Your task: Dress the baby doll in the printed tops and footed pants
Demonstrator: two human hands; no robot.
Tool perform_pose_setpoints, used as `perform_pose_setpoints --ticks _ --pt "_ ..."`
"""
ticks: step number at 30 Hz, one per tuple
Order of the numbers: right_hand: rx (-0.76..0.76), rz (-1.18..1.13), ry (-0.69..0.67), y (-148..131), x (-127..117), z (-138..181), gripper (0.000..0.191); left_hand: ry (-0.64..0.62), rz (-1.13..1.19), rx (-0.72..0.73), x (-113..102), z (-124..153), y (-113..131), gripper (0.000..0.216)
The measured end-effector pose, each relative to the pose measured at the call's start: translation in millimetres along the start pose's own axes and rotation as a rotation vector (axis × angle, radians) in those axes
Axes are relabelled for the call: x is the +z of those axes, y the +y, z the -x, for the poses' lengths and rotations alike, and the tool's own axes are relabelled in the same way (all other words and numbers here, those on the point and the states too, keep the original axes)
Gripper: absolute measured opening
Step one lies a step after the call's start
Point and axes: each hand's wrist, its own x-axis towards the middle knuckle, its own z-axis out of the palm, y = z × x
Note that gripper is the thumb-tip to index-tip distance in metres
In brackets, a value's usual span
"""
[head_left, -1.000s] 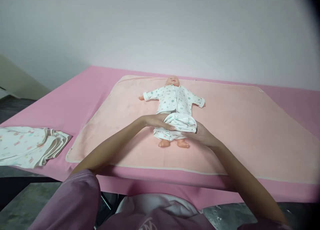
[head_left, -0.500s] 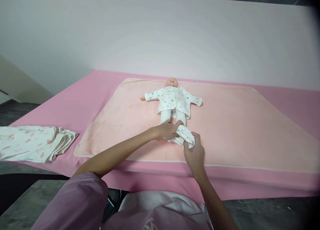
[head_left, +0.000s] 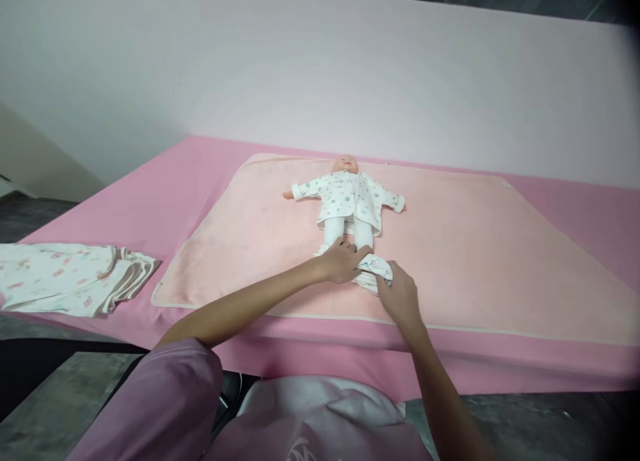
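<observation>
A baby doll in a white printed jacket lies on its back, its head away from me and its white legs toward me. White patterned baby pants are bunched around the lower end of its legs. My left hand lies across the lower legs, fingers closed on the near cloth; its hold is partly hidden. On the other side, my right hand pinches the bunched edge of the pants between thumb and fingers. The doll's feet are hidden by cloth and hands.
Under the doll a peach blanket with a pale border is spread on the pink-covered table. A folded white printed cloth lies at the left front edge. A pale wall rises behind the table.
Both hands have shifted slightly, my right hand a little to the right and up along with the bunched pants. More cloth shows left of my left hand. The view has tilted slightly.
</observation>
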Motion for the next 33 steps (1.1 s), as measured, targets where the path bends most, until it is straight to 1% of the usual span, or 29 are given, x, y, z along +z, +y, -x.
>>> perform_pose_setpoints --ticks 3,5,8,10,12,16,17,18,19,21,23,25,27,28,29,31,33 --pt "0.037 -0.267 -0.149 5.2 -7.3 -11.4 0.024 0.015 0.187 0.009 -4.1 3.1 -4.9 0.039" --pt "0.026 -0.406 -0.242 8.9 -11.9 -18.2 0.028 0.048 0.341 -0.022 -7.2 5.6 -9.3 0.031" --pt "-0.053 -0.519 -0.369 12.2 -18.3 -25.9 0.035 0.106 0.516 -0.123 -11.1 10.1 -14.2 0.027" --pt "-0.121 -0.566 -0.41 12.4 -22.0 -29.7 0.038 0.129 0.608 -0.15 -12.0 12.8 -15.4 0.027" --pt "-0.172 -0.538 -0.403 11.7 -25.7 -34.1 0.038 0.153 0.672 -0.123 -10.8 14.8 -15.7 0.028" --pt "-0.251 -0.306 -0.33 10.7 -37.8 -52.3 0.033 0.257 0.711 -0.032 -6.6 18.7 -19.5 0.029" --pt "-0.265 -0.278 -0.341 10.7 -42.2 -59.7 0.035 0.278 0.727 -0.015 -6.4 19.8 -21.9 0.03" --pt "-0.276 -0.278 -0.385 10.6 -46.9 -68.0 0.039 0.286 0.748 -0.004 -7.0 21.0 -25.0 0.031" --pt "-0.281 -0.303 -0.458 10.4 -51.7 -77.1 0.044 0.282 0.769 0.001 -8.3 22.1 -28.6 0.031" --pt "-0.276 -0.383 -0.639 8.7 -60.6 -96.0 0.052 0.252 0.784 -0.01 -12.7 23.6 -36.3 0.031" --pt "-0.24 -0.459 -0.783 4.1 -66.9 -113.8 0.053 0.225 0.736 -0.032 -18.5 23.2 -43.0 0.029" --pt "-0.153 -0.56 -0.837 -4.6 -69.0 -128.3 0.052 0.224 0.65 -0.055 -24.8 20.7 -46.9 0.031" --pt "-0.058 -0.656 -0.821 -16.1 -66.2 -138.6 0.056 0.227 0.581 -0.056 -31.5 17.4 -47.8 0.037" --pt "-0.029 -0.659 -0.777 -21.8 -63.3 -142.2 0.058 0.228 0.549 -0.048 -35.2 16.2 -47.9 0.042" --pt "-0.027 -0.613 -0.705 -26.7 -59.6 -144.8 0.057 0.233 0.517 -0.04 -38.9 15.8 -48.3 0.05" --pt "-0.108 -0.401 -0.481 -32.3 -50.8 -148.1 0.051 0.256 0.465 -0.031 -45.2 17.0 -51.5 0.066" --pt "-0.237 -0.161 -0.225 -32.0 -40.8 -150.6 0.039 0.32 0.438 -0.07 -47.3 18.3 -59.4 0.076"
